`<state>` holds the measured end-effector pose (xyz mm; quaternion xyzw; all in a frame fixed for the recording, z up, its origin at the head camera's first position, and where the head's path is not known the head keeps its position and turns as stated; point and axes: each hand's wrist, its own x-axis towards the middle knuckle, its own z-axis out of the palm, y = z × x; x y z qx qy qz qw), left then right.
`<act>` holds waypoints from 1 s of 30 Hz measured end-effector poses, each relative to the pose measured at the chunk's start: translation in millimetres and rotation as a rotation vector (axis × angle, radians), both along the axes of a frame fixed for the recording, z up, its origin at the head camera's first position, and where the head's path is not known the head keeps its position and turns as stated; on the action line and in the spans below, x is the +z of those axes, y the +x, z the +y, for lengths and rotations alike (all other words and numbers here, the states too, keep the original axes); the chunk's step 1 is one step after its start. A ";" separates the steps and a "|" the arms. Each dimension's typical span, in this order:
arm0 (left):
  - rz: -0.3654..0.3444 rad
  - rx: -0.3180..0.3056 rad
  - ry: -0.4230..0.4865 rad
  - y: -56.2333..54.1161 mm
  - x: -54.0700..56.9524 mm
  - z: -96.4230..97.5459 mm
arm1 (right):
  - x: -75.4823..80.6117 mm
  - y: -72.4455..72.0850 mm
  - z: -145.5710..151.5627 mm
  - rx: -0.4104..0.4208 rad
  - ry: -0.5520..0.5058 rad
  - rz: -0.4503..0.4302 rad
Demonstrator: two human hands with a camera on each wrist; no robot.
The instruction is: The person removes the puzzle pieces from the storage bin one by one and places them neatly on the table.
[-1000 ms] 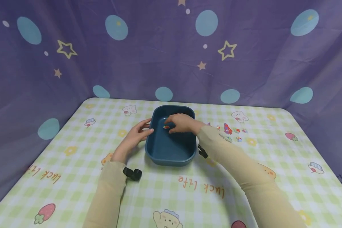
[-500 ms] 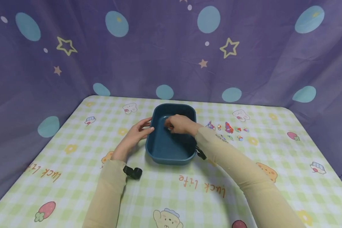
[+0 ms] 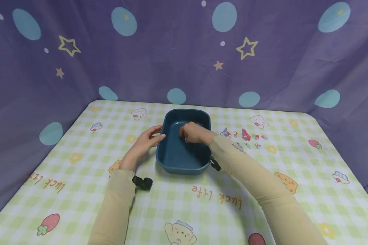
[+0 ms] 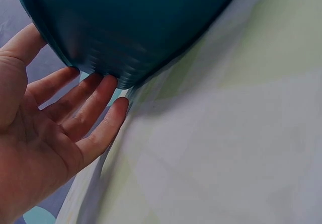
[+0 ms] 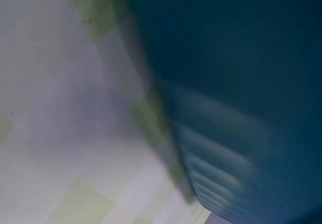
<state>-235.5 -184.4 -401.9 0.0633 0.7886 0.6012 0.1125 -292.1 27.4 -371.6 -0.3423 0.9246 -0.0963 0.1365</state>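
Note:
A deep blue-green rectangular basin with rounded corners stands on the table. At its left side, my left hand rests with its thumb near the rim. The left wrist view shows that hand's fingertips against the basin's outer wall, fingers spread and slightly bent. My right hand reaches over the right rim into the basin, thumb and fingers drawn together low inside. They pinch a small colourful piece, which the fingers hide. Only the basin's ribbed outer wall and tablecloth appear in the right wrist view.
Several small shiny, colourful pieces lie on the tablecloth right of the basin, partly behind the right sleeve. A purple curtain hangs behind the table. A black wrist device sits on the left wrist.
The right thumb and fingers have come together over the small colourful piece seen on the basin floor a second ago; it is now out of sight. The left hand has stayed at the basin's side.

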 end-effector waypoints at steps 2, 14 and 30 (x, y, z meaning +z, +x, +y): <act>-0.006 0.003 0.002 -1.0 0.6 0.1 | 0.5 0.2 0.1 -0.006 -0.001 0.005; -0.005 0.002 -0.013 1.3 4.2 2.5 | 5.8 5.4 12.8 -0.016 -0.084 0.052; 0.000 0.010 -0.037 0.7 3.7 1.2 | 25.5 16.9 35.8 -0.076 -0.245 0.072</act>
